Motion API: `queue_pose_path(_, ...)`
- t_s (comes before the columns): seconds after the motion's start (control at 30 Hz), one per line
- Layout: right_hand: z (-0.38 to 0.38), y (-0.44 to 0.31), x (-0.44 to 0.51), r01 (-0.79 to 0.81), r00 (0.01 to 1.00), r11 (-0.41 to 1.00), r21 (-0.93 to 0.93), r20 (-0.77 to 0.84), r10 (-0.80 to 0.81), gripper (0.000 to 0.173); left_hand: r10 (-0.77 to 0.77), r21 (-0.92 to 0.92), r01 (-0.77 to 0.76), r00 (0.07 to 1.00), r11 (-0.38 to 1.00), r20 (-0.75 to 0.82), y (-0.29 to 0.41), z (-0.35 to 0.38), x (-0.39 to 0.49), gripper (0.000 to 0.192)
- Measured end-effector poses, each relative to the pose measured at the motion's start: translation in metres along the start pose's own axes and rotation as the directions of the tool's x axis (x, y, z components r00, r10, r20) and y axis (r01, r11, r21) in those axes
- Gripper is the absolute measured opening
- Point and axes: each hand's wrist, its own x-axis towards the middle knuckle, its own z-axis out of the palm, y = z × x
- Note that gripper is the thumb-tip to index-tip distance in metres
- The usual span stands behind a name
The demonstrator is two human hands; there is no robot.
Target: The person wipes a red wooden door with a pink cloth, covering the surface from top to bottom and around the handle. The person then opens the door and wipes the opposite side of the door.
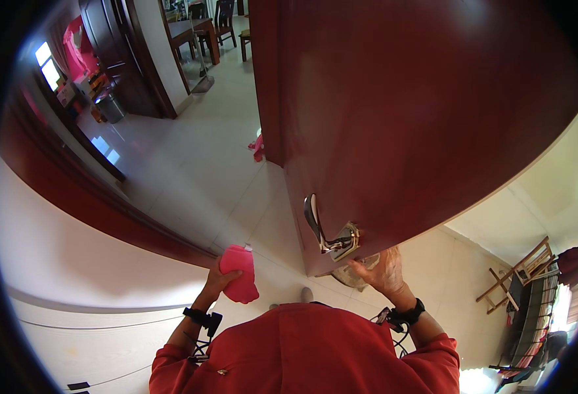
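Observation:
My left hand (215, 281) is closed around a folded bright pink cloth (239, 277), with the thumb across its near side. The cloth is held in the doorway, close to the brown door frame (171, 248). On the other side, my right hand (388, 277) grips the edge of a red-brown wooden door (407, 123), thumb towards the handle side. Its other fingers are partly hidden at the edge. Just above that thumb, a shiny metal lever handle (312, 216) on a gold-edged plate (347, 244) stands out from the door, which is swung open.
A pink item (257, 148) lies on the tiled floor by the door frame. Beyond stand a long-handled dustpan (204, 84), a metal bin (110, 107) and a wooden table (190, 29) with chairs. Behind the door are a round stool-like object (355, 277) and a wooden folding chair (518, 276).

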Motion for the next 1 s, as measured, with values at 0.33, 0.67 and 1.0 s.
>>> queue_pose_path(0.33,0.005,-0.004,0.0,-0.009,0.999,1.0,-0.013,0.053,0.01,0.062,-0.072,-0.064,0.073,0.997,0.995,0.019,-0.011,-0.004,-0.002,0.056)
queue_pose_path(0.67,0.028,0.025,-0.03,-0.166,0.986,0.983,0.08,0.048,0.162,0.068,-0.117,-0.039,0.117,0.993,0.992,0.001,-0.065,-0.03,-0.004,0.061)
queue_pose_path(1.0,0.029,0.023,-0.022,-0.128,0.99,0.989,0.07,-0.05,0.132,0.063,-0.111,0.033,0.11,0.994,0.993,0.02,-0.077,-0.039,-0.004,0.055)
